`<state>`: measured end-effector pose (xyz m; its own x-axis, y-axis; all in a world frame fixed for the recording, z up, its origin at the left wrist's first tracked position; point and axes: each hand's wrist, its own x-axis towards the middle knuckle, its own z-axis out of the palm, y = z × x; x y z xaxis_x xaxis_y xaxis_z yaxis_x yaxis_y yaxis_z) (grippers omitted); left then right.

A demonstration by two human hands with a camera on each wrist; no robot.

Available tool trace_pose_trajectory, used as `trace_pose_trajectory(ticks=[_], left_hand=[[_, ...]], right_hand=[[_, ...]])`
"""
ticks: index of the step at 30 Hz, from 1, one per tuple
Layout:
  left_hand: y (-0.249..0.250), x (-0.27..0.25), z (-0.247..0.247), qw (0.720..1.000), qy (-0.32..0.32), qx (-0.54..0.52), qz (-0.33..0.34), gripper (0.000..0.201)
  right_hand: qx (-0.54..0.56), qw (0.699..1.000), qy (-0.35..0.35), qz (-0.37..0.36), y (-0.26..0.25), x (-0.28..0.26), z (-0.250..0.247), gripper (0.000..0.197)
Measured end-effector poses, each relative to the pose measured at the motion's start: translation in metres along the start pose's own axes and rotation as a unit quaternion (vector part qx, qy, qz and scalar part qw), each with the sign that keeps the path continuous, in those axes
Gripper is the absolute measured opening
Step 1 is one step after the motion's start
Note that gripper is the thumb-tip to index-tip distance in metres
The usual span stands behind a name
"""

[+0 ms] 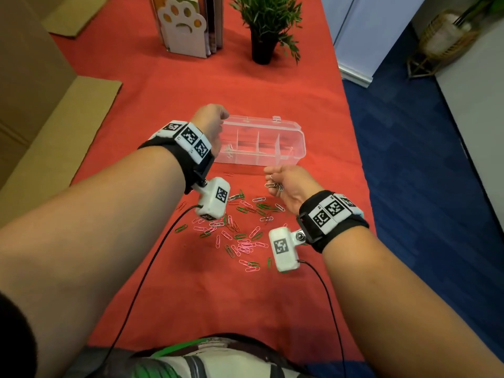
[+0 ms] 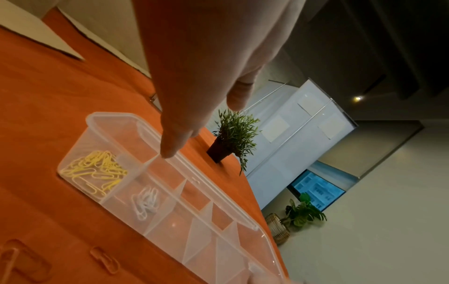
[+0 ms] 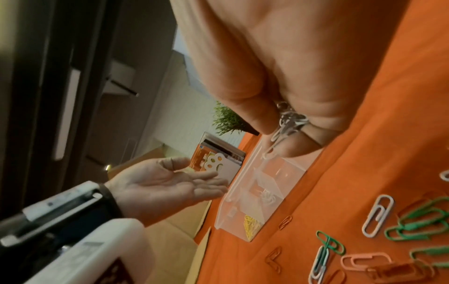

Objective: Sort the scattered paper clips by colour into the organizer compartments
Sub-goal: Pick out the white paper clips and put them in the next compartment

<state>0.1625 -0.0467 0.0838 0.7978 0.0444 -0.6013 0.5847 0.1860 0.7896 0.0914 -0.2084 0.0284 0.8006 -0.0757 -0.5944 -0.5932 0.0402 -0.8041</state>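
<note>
A clear plastic organizer (image 1: 297,130) lies on the red cloth. Its end compartment holds yellow clips (image 2: 97,169) and the one beside it holds white clips (image 2: 145,203). My left hand (image 1: 214,124) hovers over that end, palm open and empty (image 3: 175,182), one fingertip (image 2: 170,151) by the far rim. My right hand (image 1: 275,177) is just in front of the organizer and pinches a bunch of white clips (image 3: 287,121), one dangling from it. Scattered green, pink, white and red clips (image 1: 240,230) lie on the cloth between my forearms.
A potted plant (image 1: 266,31) and a paw-shaped bookend with books (image 1: 188,25) stand at the back. Cardboard sheets (image 1: 54,126) lie along the left. The table's right edge (image 1: 357,159) drops to blue floor. Camera cables trail over the near cloth.
</note>
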Motion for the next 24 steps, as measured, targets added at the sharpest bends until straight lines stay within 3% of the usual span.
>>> trace_pose_trajectory(ticks=[3, 6, 9, 13, 18, 21, 24], left_hand=[[-0.011, 0.001, -0.021, 0.993, 0.050, 0.098, 0.049, 0.030], [-0.044, 0.005, -0.052, 0.979, 0.091, 0.168, 0.078, 0.035], [-0.075, -0.003, -0.078, 0.961, 0.125, 0.239, 0.064, 0.030], [-0.103, -0.012, -0.102, 0.946, 0.138, 0.285, 0.062, 0.025], [-0.122, -0.012, -0.113, 0.925, 0.120, 0.349, 0.087, 0.023], [-0.133, -0.014, -0.113, 0.918, 0.101, 0.371, 0.093, 0.019], [-0.140, -0.018, -0.107, 0.915, 0.081, 0.384, 0.098, 0.015]], right_hand=[[-0.049, 0.997, 0.018, -0.064, -0.011, 0.006, 0.012, 0.034], [-0.104, 0.984, 0.031, -0.142, -0.025, 0.019, 0.033, 0.043], [-0.168, 0.966, 0.049, -0.189, -0.035, 0.036, 0.055, 0.041], [-0.288, 0.932, 0.062, -0.213, -0.047, 0.052, 0.083, 0.034], [-0.415, 0.888, -0.017, -0.198, -0.059, 0.051, 0.101, 0.048], [-0.377, 0.900, 0.023, -0.217, -0.058, 0.046, 0.097, 0.051], [-0.329, 0.915, 0.035, -0.230, -0.045, 0.034, 0.085, 0.041]])
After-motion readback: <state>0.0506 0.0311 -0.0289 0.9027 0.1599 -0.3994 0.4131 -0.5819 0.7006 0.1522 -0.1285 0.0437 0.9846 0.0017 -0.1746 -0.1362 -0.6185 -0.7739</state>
